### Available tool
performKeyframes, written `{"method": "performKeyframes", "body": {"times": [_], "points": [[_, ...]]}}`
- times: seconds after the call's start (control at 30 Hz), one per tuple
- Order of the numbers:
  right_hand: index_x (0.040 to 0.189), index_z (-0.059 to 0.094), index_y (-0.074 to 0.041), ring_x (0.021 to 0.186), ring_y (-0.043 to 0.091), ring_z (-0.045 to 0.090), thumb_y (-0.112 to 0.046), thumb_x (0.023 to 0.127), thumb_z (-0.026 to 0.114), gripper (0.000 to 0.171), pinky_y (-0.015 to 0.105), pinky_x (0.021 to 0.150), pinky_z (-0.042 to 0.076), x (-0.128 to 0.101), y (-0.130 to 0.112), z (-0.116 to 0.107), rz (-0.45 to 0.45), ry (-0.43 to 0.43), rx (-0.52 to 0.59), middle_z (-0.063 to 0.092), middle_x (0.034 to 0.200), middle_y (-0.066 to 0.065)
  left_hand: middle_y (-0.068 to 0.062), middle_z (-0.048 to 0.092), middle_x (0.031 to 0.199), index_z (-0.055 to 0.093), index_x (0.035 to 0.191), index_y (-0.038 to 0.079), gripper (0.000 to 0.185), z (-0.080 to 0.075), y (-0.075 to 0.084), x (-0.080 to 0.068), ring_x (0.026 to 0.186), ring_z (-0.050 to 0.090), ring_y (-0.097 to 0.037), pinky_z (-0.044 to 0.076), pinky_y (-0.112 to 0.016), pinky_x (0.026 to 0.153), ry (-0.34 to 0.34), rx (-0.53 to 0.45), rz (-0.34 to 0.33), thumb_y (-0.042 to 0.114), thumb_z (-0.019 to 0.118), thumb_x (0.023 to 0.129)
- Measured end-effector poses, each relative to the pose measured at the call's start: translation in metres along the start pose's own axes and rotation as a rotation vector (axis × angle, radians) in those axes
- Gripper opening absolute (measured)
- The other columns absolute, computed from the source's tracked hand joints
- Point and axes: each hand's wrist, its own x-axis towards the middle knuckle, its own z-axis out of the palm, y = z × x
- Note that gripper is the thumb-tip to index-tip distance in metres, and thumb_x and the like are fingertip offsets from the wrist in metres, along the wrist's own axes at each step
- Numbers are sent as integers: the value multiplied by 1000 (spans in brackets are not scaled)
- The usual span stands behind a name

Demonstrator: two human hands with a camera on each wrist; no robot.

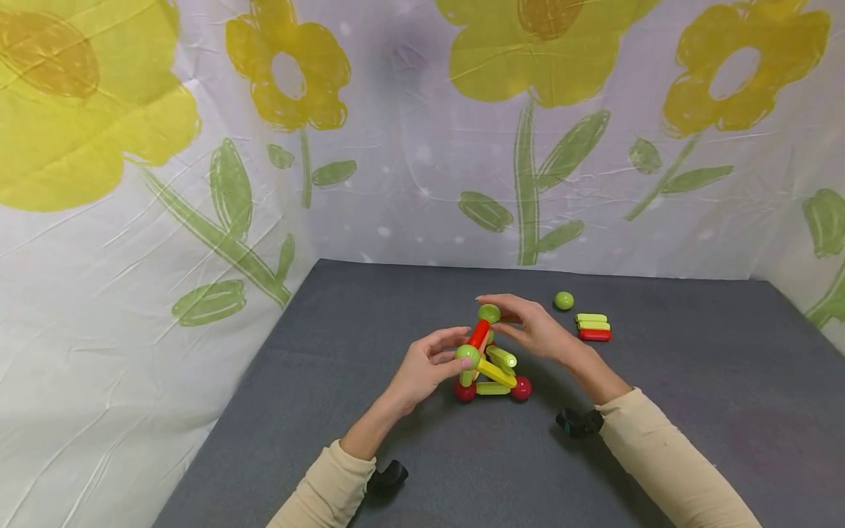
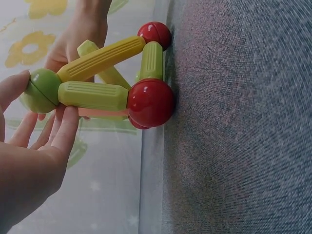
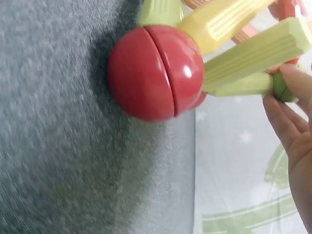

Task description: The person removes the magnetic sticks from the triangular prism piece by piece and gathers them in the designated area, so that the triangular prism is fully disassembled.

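Observation:
A small frame of magnetic sticks and balls (image 1: 490,361) stands on the grey mat (image 1: 686,411), resting on red balls (image 1: 521,388). My left hand (image 1: 454,353) pinches a green ball (image 1: 467,356) at the frame's left side; in the left wrist view the thumb and fingers (image 2: 66,127) close around that green ball (image 2: 41,90). My right hand (image 1: 496,311) holds the top green ball (image 1: 489,313), which sits on a red stick (image 1: 478,334). The right wrist view shows a red ball (image 3: 156,73) on the mat, with the right hand's fingertips (image 3: 292,107) at a green ball.
A loose green ball (image 1: 564,300) lies behind and to the right of the frame. Beside it is a stack of sticks (image 1: 593,327), two yellow-green and one red. Flower-printed sheets (image 1: 198,183) wall in the mat at the back and on both sides.

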Motion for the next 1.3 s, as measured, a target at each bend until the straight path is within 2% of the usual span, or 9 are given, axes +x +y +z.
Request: {"method": "performKeyframes", "body": {"times": [0.17,0.33,0.6,0.73,0.87,1.0,1.13,1.23,1.3], "points": [[129,51,3,97,30,62,16,79,67,54,40,79,53,-4,14,5,-43,26,-66,55,119,18,-21,52,131,48,136,-2,50,0,-1,0,120,50,-38,48,-39,91,0,-7,2,1,66,89],[128,51,2,97,27,58,15,81,66,51,37,79,53,-4,14,10,-100,61,-125,52,121,17,-20,53,130,48,136,-1,50,-1,-2,1,119,51,-37,49,-38,90,4,-10,-2,1,66,89],[132,46,1,97,27,59,15,82,64,54,37,78,53,-6,15,12,-62,108,-174,49,120,18,-20,53,130,49,135,-2,50,0,-1,1,119,52,-35,47,-37,92,11,2,6,2,66,89],[134,43,0,94,27,62,15,83,64,58,37,77,54,-9,19,12,-25,146,-149,49,120,19,-21,53,130,48,135,-3,50,0,0,0,119,51,-36,47,-37,92,7,-3,9,1,66,89],[135,39,4,94,32,64,16,83,63,59,39,76,54,-11,21,14,-4,180,-78,48,121,24,-21,53,131,48,136,-3,50,0,-1,0,119,51,-37,49,-37,90,-2,-22,-3,1,66,89],[136,35,9,86,37,66,20,83,59,60,42,67,55,-9,16,15,18,215,-21,50,117,30,-20,53,131,48,136,-2,50,0,-1,1,119,51,-36,49,-37,90,-2,-23,-9,1,66,89],[135,29,14,78,40,67,23,84,55,58,32,63,55,-5,-1,12,50,245,27,50,115,36,-20,53,131,49,136,-2,50,0,-1,1,119,51,-35,48,-37,91,7,-8,-3,2,67,89],[136,25,16,76,43,65,22,86,53,58,22,67,53,-2,-12,9,74,270,85,48,116,39,-20,54,130,49,135,-2,50,0,-2,1,119,51,-35,47,-38,92,13,-4,1,2,67,89],[139,23,15,78,45,64,22,87,51,60,20,70,53,-1,-10,9,87,284,122,47,118,39,-19,54,130,49,135,-2,50,0,-3,1,119,51,-35,47,-37,92,17,-3,3,2,67,89]]}}
